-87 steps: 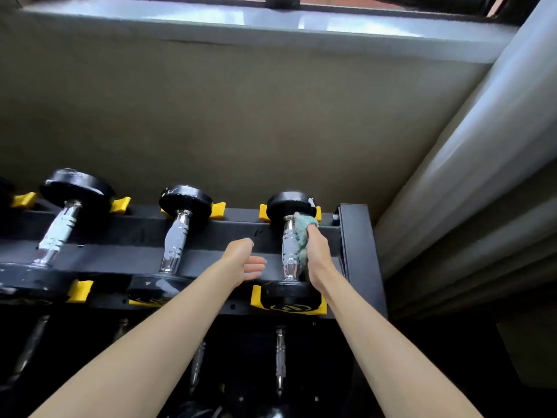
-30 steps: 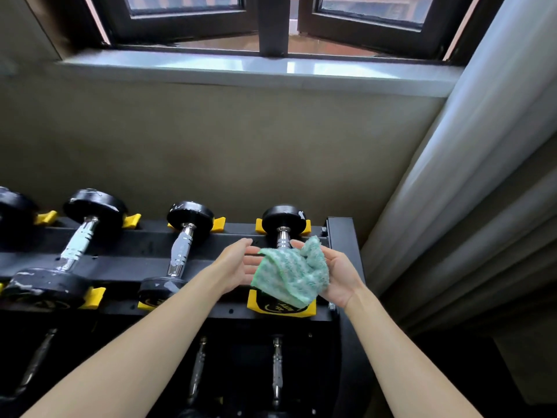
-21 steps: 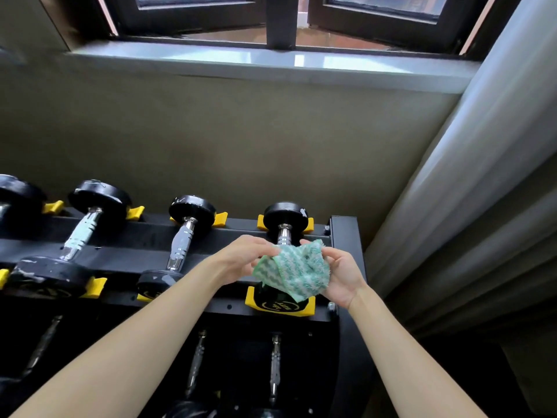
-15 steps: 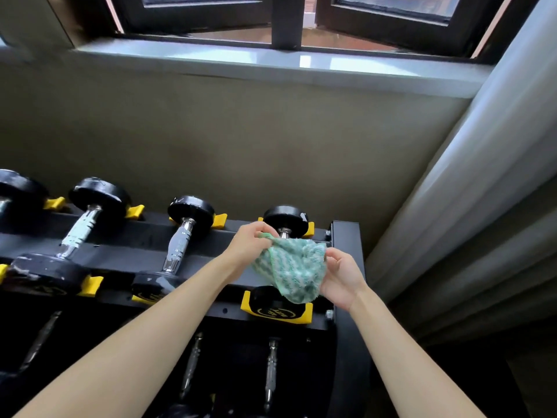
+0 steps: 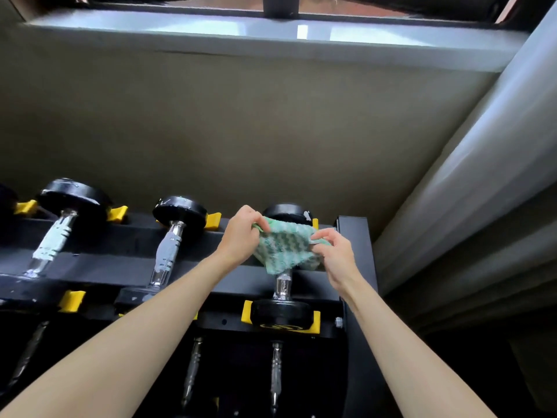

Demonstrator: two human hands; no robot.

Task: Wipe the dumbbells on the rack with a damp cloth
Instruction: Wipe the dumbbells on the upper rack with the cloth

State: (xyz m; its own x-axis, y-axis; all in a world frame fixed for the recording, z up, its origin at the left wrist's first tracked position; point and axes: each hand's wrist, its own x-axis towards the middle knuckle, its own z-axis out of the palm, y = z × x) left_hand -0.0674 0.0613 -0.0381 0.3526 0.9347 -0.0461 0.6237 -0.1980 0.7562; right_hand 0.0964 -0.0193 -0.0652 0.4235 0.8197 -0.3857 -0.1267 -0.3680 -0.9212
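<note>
Rack (image 5: 120, 245): cloth (image 5: 281, 248) btwn L-hand (image 5: 241, 236) + R-hand (image 5: 334, 251).

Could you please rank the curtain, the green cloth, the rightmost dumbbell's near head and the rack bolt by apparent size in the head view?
1. curtain
2. green cloth
3. rightmost dumbbell's near head: close to the cloth in width and nearer the camera, so this ranking is unsure
4. rack bolt

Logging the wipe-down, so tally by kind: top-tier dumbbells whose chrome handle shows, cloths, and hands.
Dumbbells: 3 (left dumbbell, middle dumbbell, right dumbbell)
Cloth: 1 (green cloth, pinched by both hands)
Hands: 2 (left hand, right hand)
Total: 6
</note>
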